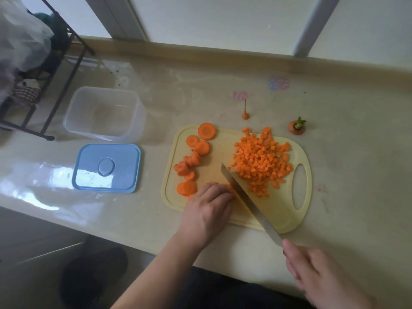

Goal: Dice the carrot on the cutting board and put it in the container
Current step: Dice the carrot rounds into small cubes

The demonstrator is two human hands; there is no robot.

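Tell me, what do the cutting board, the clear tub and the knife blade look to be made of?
Cutting board: pale yellow, smooth and matte, with a moulded handle hole, so probably plastic.
Clear tub: translucent, slightly cloudy walls that show the counter through them, likely plastic.
Knife blade: grey and shiny with a bright reflection along its flat, apparently steel. Its handle is hidden in the right hand.

Bare tabletop [156, 121] between cutting board [283, 210] and container [104, 112]; lid [107, 168] lies near side, black rack [64, 70] far left.

Diced carrot [262, 162] and slices [192, 161] lie on yellow cutting board [278, 210]; clear container [103, 113] open.
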